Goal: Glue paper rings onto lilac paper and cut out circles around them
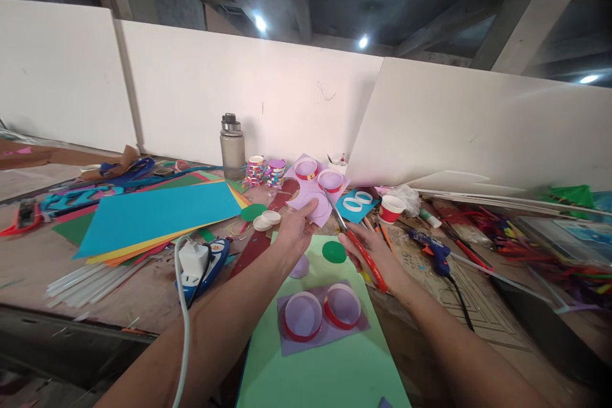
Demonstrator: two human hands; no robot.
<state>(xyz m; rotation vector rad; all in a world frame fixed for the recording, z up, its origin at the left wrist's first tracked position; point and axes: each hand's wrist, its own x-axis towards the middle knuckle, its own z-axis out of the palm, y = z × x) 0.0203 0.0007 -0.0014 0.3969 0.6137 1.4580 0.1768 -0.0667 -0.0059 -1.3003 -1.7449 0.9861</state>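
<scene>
My left hand [301, 226] pinches a piece of purple paper [306, 203] that bears a drawn circle outline. In my right hand [370, 248] are scissors with red handles [366, 260], their metal blades pointing up at the paper's right edge. Just behind the paper, two cup rings, one of them a red-banded ring [331, 180], rest on a purple sheet [301, 162]. Below my hands a light green sheet [325, 376] carries a green disc [334, 252], a purple disc [300, 266] and another purple piece [296, 345] with two red-edged rings [303, 317] standing on it.
To the left lie a blue sheet [162, 213] on other coloured sheets, glue sticks [90, 284] and a power strip [210, 261] with a white cable. A bottle [232, 146] stands by the white panel. At right are a paper cup [392, 209] and a glue gun [435, 252].
</scene>
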